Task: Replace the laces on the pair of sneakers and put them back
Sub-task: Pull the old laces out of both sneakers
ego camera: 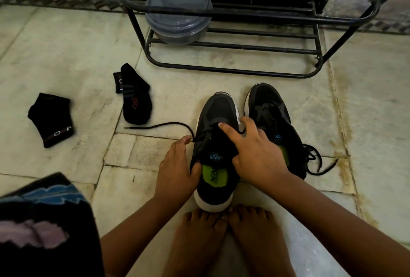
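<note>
Tiled floor [66, 39], near sneaker [216, 143] at 6 o'clock; left hand [175, 165] gripping collar, fingers curled; right hand [255, 154] pinning tongue, fingers spread; keep lace [159, 125] flat, tension even; second sneaker [273, 121] at 3 o'clock.

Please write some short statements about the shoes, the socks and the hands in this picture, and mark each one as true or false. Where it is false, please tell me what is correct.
1. Both hands are on the nearer sneaker. True: the left hand holds its side by the opening and the right hand rests on its tongue and laces.
2. The two black socks lie inside the shoes. False: they lie on the floor, to the left of the shoes.
3. A loose lace end runs from the nearer sneaker out to the left. True.
4. The other sneaker stands on the black rack. False: it stands on the floor beside the nearer one, in front of the rack.
5. The rack holds grey lidded containers. True.
</note>
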Demonstrator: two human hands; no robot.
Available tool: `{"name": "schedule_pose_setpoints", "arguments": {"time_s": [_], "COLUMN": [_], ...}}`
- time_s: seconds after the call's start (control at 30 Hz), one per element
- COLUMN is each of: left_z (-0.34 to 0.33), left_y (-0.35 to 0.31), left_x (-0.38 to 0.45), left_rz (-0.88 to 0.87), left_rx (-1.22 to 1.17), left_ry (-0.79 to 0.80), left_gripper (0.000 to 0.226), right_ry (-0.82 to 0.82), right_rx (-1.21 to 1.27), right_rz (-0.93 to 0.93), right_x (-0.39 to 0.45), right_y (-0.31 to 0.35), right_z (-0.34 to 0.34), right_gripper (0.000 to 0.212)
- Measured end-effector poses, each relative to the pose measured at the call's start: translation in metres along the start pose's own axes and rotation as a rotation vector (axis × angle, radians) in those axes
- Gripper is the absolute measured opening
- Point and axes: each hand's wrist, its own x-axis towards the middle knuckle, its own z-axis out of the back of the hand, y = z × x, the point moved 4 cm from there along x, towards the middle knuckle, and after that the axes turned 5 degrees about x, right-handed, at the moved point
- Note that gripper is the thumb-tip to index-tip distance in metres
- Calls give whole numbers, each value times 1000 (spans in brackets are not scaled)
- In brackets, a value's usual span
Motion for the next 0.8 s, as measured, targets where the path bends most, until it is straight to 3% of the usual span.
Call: {"name": "schedule_pose_setpoints", "arguments": {"time_s": [0.3, 0.5, 0.67, 0.8], "left_z": [-4, -7, -10, -11], "left_y": [-5, -6, -5, -4], "left_x": [-1, 1, 2, 4], "left_rz": [-37, -44, -33, -35], "left_rx": [-33, -12, 14, 49], "left_ry": [-11, -22, -15, -2], "left_gripper": [52, 47, 44, 48], "right_ry": [50, -215, -231, -89], "right_rx": [-116, -119, -16, 96], "right_rz": [75, 214, 488, 694], "right_x": [8, -2, -29, -48], "right_y": [18, 25, 42, 58], "right_z": [-2, 3, 5, 13], "right_gripper": [53, 37, 34, 16]}}
